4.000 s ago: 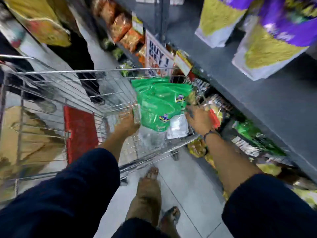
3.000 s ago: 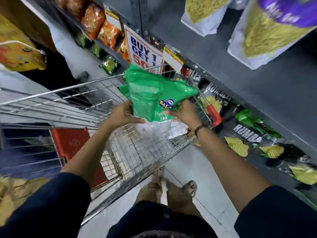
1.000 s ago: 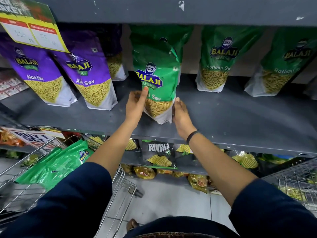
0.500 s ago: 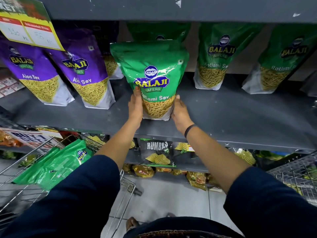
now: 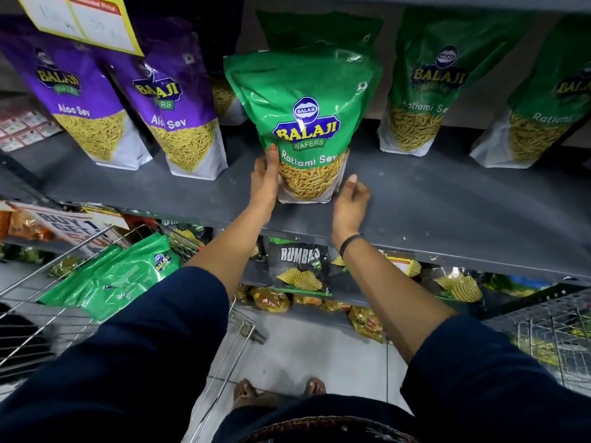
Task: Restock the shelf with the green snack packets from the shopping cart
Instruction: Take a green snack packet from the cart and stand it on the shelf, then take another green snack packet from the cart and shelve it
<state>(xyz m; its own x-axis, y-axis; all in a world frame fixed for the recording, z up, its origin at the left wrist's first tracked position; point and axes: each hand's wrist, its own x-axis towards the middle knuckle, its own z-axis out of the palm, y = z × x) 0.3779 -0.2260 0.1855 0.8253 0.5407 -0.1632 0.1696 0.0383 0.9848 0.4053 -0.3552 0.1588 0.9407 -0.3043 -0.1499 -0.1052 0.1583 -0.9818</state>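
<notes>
A green Balaji Ratlami Sev snack packet (image 5: 303, 107) stands upright near the front of the grey shelf (image 5: 447, 199). My left hand (image 5: 265, 183) grips its lower left edge, thumb on the front. My right hand (image 5: 350, 203) hovers just off its lower right corner, fingers apart and holding nothing. Another green packet (image 5: 319, 30) stands behind it, and two more (image 5: 428, 91) (image 5: 543, 107) stand to the right. Down at the left, more green packets (image 5: 121, 276) lie in the wire shopping cart (image 5: 243, 324).
Purple Aloo Sev packets (image 5: 80, 100) (image 5: 179, 116) stand on the shelf's left part under a yellow price tag (image 5: 80, 17). The lower shelf holds black Rumbles bags (image 5: 299, 263). A wire basket (image 5: 550, 330) juts in at the right. Bare shelf lies between the packets.
The packet was lifted from the cart and stood on the shelf. In the last half second my right hand came off its right side; the left hand still holds it.
</notes>
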